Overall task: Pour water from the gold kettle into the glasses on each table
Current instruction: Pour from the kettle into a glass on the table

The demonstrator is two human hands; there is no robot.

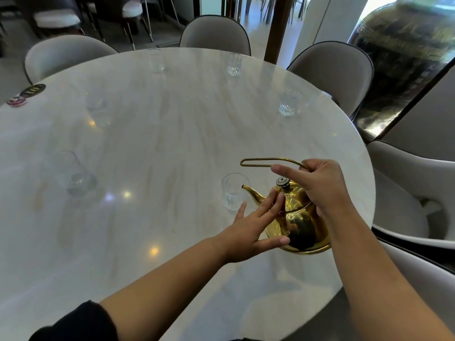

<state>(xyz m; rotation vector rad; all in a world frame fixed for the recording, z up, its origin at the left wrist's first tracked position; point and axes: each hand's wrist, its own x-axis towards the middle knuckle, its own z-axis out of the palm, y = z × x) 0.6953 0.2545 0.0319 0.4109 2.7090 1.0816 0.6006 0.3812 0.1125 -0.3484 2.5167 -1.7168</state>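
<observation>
Gold kettle (298, 217) at the table's (160, 143) near right edge, spout aimed at the nearest glass (234, 190) and just short of its rim. My right hand (317, 185) gripped the wire handle (266, 159), forefinger out straight. My left hand (251, 227) lay flat, fingers straight, against the kettle's side. I saw no water running. Judged best: bring the spout over the rim, tip slowly, keep the lid steadied.
</observation>
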